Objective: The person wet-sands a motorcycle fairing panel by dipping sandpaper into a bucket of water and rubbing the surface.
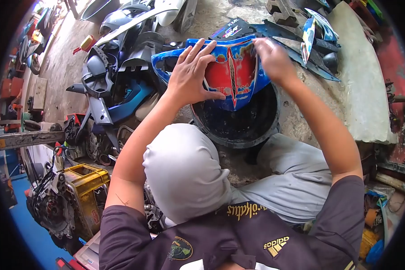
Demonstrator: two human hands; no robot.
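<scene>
A blue and red motorcycle fairing panel, its paint worn in patches, rests over a black tub between my knees. My left hand grips the panel's left side, fingers over the top and thumb along the lower edge. At the upper right edge of the panel is my right hand, smeared by motion. Its fingers bend towards the panel's rim; whether they hold anything cannot be made out.
Dark plastic motorcycle body parts lie piled at the left. More fairing pieces lie beyond the panel at the right, near a pale slab. A yellow crate and an engine stand at the lower left.
</scene>
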